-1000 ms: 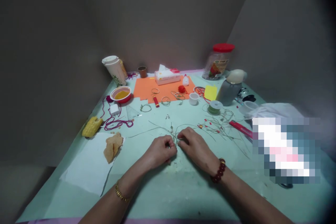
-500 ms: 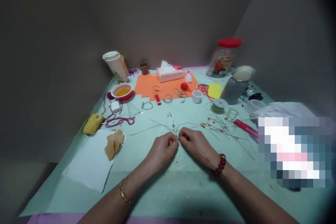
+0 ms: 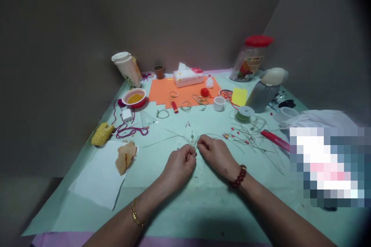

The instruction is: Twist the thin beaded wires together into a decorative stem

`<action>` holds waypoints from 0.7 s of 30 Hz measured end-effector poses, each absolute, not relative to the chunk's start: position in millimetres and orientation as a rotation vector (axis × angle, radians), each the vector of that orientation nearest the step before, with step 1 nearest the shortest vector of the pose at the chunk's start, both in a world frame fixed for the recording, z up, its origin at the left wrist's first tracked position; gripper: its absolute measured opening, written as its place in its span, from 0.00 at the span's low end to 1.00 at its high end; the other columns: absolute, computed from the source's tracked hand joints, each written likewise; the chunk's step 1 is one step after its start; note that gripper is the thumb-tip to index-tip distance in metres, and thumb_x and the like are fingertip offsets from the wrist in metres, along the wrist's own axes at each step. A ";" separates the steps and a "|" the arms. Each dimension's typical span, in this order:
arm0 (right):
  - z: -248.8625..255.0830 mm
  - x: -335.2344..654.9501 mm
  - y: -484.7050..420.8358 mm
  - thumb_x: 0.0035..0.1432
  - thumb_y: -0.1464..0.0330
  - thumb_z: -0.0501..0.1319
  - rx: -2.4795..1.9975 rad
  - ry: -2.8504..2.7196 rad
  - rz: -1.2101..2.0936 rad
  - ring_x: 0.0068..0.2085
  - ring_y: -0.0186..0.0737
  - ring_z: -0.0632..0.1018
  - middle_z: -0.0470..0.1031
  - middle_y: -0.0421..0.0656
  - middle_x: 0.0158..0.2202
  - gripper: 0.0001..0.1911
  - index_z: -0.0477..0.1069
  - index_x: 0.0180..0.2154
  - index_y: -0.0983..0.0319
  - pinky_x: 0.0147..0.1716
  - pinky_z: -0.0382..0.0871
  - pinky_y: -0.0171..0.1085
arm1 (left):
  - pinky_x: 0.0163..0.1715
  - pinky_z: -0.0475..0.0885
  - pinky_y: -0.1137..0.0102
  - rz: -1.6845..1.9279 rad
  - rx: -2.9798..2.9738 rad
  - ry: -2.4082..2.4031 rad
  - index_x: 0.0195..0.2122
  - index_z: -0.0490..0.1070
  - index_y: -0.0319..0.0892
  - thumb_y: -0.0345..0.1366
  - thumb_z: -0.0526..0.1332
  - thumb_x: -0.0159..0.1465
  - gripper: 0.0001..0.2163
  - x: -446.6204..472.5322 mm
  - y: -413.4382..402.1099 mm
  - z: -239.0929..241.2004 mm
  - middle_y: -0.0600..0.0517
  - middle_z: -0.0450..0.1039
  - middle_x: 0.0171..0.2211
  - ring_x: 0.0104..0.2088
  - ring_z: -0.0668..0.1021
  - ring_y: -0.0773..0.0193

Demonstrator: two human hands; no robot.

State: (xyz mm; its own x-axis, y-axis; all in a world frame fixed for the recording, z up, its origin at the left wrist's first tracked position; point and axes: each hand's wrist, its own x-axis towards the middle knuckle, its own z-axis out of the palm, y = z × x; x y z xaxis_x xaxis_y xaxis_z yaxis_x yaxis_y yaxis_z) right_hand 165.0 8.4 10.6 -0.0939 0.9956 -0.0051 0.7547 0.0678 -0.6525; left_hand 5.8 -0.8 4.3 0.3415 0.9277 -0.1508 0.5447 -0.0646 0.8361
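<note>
My left hand [image 3: 181, 164] is closed, thumb and finger pinching thin green cords [image 3: 176, 134] near the middle of the table. Just right of it, my right hand [image 3: 213, 152] is closed too, its fingertips pinched at the same bundle of cords. The cord ends fan out to the left and away from me. A small bead [image 3: 192, 137] lies among the strands just beyond my fingertips. What exactly sits between the fingertips is too small to make out. Farther off lie finished-looking cord loops [image 3: 162, 114] and a spool of green cord [image 3: 244, 114].
Loose green cords and red bits lie right, beside a red cutter [image 3: 275, 140]. An orange sheet [image 3: 159, 88] bears a tissue box [image 3: 188, 79]. A red bowl [image 3: 135, 100], purple cord [image 3: 131, 132], corn [image 3: 102, 134] and a paper sheet [image 3: 95, 177] are left. A lidded jar [image 3: 249, 61] stands back right.
My right hand has shifted slightly up and away from my left, opening a small gap between them. My left hand stays almost in place at the cords. The view has shifted slightly.
</note>
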 end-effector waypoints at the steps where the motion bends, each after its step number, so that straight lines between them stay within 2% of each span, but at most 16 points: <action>1: 10.4 164.1 8.3 0.57 0.72 0.52 -1.754 -1.903 0.693 0.25 0.35 0.68 0.70 0.38 0.22 0.09 0.68 0.27 0.60 0.27 0.53 0.33 | 0.25 0.54 0.74 0.551 1.744 1.323 0.29 0.66 0.42 0.32 0.51 0.60 0.06 6.1 -1.1 5.4 0.58 0.61 0.21 0.23 0.62 0.70; 9: 9.4 152.1 8.3 0.60 0.71 0.51 -1.959 -1.886 0.496 0.25 0.37 0.69 0.72 0.41 0.23 0.09 0.68 0.30 0.61 0.26 0.49 0.34 | 0.25 0.54 0.74 0.556 1.822 1.306 0.30 0.67 0.42 0.30 0.51 0.59 0.06 5.2 -0.2 4.2 0.58 0.63 0.21 0.23 0.61 0.70; 14: 10.3 160.0 -2.9 0.61 0.69 0.51 -1.926 -1.845 0.567 0.25 0.36 0.69 0.70 0.39 0.22 0.09 0.68 0.30 0.60 0.26 0.53 0.34 | 0.25 0.55 0.74 0.580 1.758 1.332 0.29 0.67 0.42 0.31 0.52 0.58 0.06 5.5 -1.1 3.2 0.58 0.64 0.21 0.23 0.63 0.71; 19: 18.5 170.4 -16.6 0.60 0.72 0.53 -1.778 -1.890 0.422 0.37 0.39 0.73 0.72 0.44 0.40 0.08 0.70 0.35 0.61 0.35 0.60 0.34 | 0.24 0.56 0.74 0.567 1.684 1.403 0.27 0.68 0.41 0.37 0.54 0.59 0.08 10.1 -1.3 6.7 0.58 0.62 0.18 0.22 0.63 0.71; 21: 18.9 166.5 -15.0 0.59 0.73 0.52 -1.719 -1.879 0.430 0.40 0.38 0.73 0.71 0.45 0.41 0.09 0.70 0.37 0.61 0.38 0.61 0.34 | 0.24 0.55 0.74 0.580 1.686 1.404 0.26 0.68 0.41 0.39 0.54 0.60 0.10 11.0 -1.3 7.0 0.58 0.61 0.18 0.22 0.63 0.71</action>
